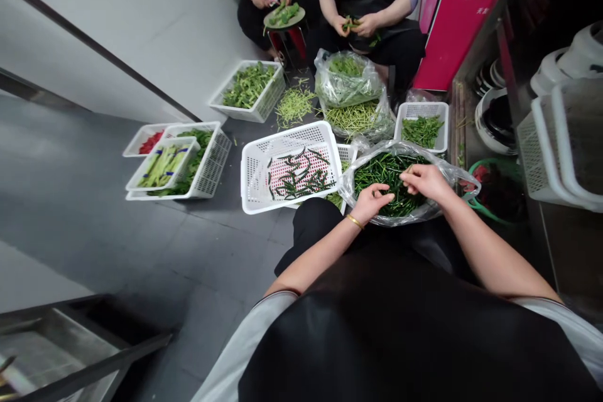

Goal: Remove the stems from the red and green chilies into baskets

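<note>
A clear plastic bag (pixel 459 173) full of thin dark green peppers (pixel 389 169) stands open before me. Over its left part is my left hand (pixel 373 202), thumb and fingers apart, a gold bangle on the wrist; nothing shows between them. My right hand (pixel 424 181) is above the right side of the peppers, its fingertips pinched together; what they hold, if anything, is too small to make out. Left of the bag, a white perforated basket (pixel 249 169) contains more dark green peppers (pixel 301 182), spread over its bottom.
Two seated people handle greens at the back, one at a stool (pixel 282 16). White baskets of greens (pixel 247 85) stand at the left and back. Cut stems (pixel 294 105) lie on the floor. Bagged greens (pixel 348 75) and a green-rimmed basket (pixel 485 210) are nearby.
</note>
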Motion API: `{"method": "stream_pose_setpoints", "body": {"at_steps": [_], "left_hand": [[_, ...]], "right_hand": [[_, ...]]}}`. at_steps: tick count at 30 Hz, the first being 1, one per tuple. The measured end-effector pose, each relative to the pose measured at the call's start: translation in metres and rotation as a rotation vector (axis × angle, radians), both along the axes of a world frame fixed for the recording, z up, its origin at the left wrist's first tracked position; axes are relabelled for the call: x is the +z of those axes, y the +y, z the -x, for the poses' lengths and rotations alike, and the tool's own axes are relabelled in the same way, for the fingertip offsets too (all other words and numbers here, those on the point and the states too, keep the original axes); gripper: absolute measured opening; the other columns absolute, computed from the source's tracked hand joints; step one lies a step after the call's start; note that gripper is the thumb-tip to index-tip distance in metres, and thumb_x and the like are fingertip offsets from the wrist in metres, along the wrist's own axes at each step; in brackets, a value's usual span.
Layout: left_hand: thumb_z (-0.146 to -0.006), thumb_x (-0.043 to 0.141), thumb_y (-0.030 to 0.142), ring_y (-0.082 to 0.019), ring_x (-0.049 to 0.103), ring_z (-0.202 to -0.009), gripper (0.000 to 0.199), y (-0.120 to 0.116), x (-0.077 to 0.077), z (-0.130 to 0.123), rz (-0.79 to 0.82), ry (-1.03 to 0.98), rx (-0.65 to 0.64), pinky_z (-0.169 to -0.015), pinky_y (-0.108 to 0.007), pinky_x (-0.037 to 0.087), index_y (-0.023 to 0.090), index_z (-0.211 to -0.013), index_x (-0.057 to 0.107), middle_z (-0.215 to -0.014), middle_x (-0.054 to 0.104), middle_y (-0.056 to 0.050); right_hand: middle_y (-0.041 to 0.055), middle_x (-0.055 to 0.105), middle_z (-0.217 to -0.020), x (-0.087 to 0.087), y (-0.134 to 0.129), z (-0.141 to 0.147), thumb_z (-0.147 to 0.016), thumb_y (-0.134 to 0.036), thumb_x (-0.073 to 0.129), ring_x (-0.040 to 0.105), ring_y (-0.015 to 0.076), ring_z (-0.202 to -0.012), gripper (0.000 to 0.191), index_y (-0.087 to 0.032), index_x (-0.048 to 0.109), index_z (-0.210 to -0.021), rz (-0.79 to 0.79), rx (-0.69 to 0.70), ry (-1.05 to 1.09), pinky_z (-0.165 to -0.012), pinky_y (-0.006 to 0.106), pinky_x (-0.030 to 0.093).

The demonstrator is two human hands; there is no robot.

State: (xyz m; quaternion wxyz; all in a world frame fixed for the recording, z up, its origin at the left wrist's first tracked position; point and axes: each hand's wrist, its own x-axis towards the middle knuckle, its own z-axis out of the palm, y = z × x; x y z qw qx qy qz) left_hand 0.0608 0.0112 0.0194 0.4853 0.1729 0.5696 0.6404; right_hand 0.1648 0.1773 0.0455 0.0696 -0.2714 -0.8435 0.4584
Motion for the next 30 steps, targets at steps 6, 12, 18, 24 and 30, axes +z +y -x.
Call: {"method": "stream_pose_setpoints", "body": {"at_steps": [6, 12, 18, 24, 30], "left_hand": [[-0.064, 0.081, 0.047, -0.002, 0.017, -0.04, 0.043, 0.002, 0.002, -0.006, 0.093, -0.13, -0.25, -0.043, -0.022, 0.01, 0.014, -0.06, 0.054, -0.044, 0.024, 0.012], [-0.06, 0.081, 0.036, -0.004, 0.034, -0.041, 0.044, -0.015, -0.006, -0.013, 0.105, -0.356, -0.135, -0.038, -0.019, 0.014, 0.016, -0.05, 0.043, -0.047, 0.035, 0.007], [-0.081, 0.066, 0.042, -0.016, 0.065, -0.064, 0.042, -0.012, -0.01, -0.005, 0.068, -0.433, -0.115, -0.054, -0.023, 0.043, 0.012, -0.056, 0.053, -0.074, 0.068, -0.01], [-0.091, 0.057, 0.037, -0.021, 0.07, -0.075, 0.03, 0.002, -0.009, -0.006, -0.024, -0.573, -0.099, -0.073, -0.034, 0.054, 0.009, -0.099, 0.065, -0.083, 0.072, -0.013], [-0.084, 0.066, 0.03, -0.014, 0.062, -0.055, 0.02, -0.002, -0.009, -0.01, -0.024, -0.389, -0.11, -0.06, -0.028, 0.053, 0.011, -0.082, 0.061, -0.066, 0.065, -0.005]], "right_hand": [[0.0097, 0.069, -0.086, -0.013, -0.037, -0.002, -0.096, -0.04, 0.045, 0.063, 0.0192, -0.08, 0.036, -0.018, 0.068, -0.079, -0.465, 0.04, 0.063, -0.071, 0.028, 0.045], [0.0103, 0.068, -0.107, -0.029, -0.035, 0.037, -0.094, -0.035, 0.05, 0.063, 0.02, -0.084, 0.028, -0.019, 0.069, -0.108, -0.634, 0.179, -0.273, -0.072, 0.029, 0.044], [0.0087, 0.071, -0.093, -0.016, -0.008, 0.024, -0.091, -0.026, 0.051, 0.064, 0.0209, -0.084, 0.021, -0.018, 0.069, -0.083, -0.597, 0.065, -0.117, -0.076, 0.03, 0.045], [0.0038, 0.066, -0.072, 0.003, -0.041, -0.034, -0.089, -0.036, 0.054, 0.06, 0.0164, -0.066, 0.026, -0.021, 0.062, -0.069, -0.341, -0.012, 0.19, -0.066, 0.028, 0.045], [-0.0012, 0.059, -0.055, -0.006, -0.051, -0.036, -0.088, -0.059, 0.052, 0.053, 0.0135, -0.051, 0.042, -0.021, 0.057, -0.069, 0.051, 0.072, 0.084, -0.055, 0.026, 0.042]]}}
